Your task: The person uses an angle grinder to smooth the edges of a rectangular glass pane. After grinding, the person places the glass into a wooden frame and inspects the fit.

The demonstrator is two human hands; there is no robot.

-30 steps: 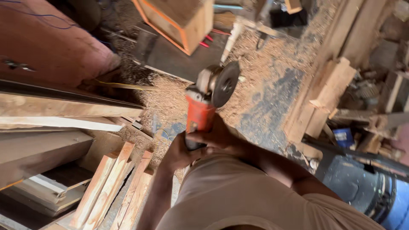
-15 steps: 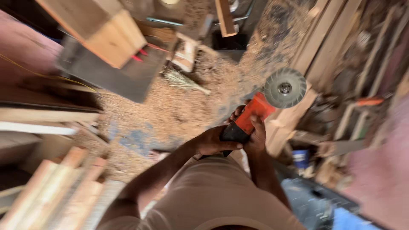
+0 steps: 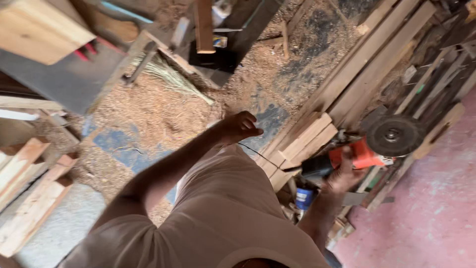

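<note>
Angle grinder (image 3: 364, 151), orange-bodied with a dark disc (image 3: 394, 135), is held low at the right, gripped around its body by the right hand (image 3: 342, 176). Stacked planks (image 3: 307, 136) are seen just beside it. The left hand (image 3: 239, 126) is raised empty, fingers loosely curled, above the sawdust-strewn floor (image 3: 163, 114).

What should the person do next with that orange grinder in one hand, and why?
Probably bring the free left hand back onto the orange grinder. Only the right hand grips it, out to the side over the stacked planks, with the disc bare and close by. A two-handed grip would likely steady it.
</note>
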